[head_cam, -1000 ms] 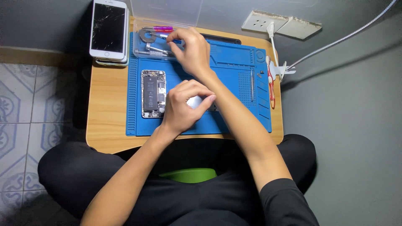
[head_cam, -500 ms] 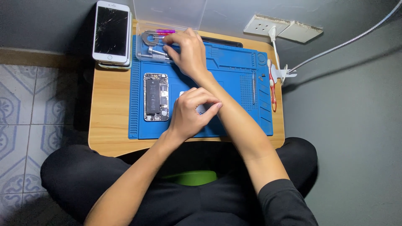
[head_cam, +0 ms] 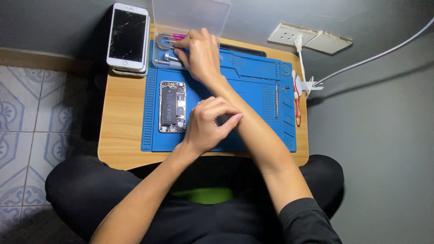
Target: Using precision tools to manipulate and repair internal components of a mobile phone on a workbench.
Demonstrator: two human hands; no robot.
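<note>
Now right hand (head_cam: 201, 56) fingers pinch tool in clear box (head_cam: 168, 49); left hand (head_cam: 209, 124) curled, contents unclear.

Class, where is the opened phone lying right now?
In the head view, the opened phone lies face-open on the left part of the blue mat, just left of the left hand and below the clear tool box.

So the right hand (head_cam: 199, 54) has crept a bit further left over the clear tool box (head_cam: 168, 49), fingers now down among the metal bits. Left hand (head_cam: 209, 123) slid slightly right on the blue mat (head_cam: 253, 81), and the white thing it pinched earlier is hidden now.
</note>
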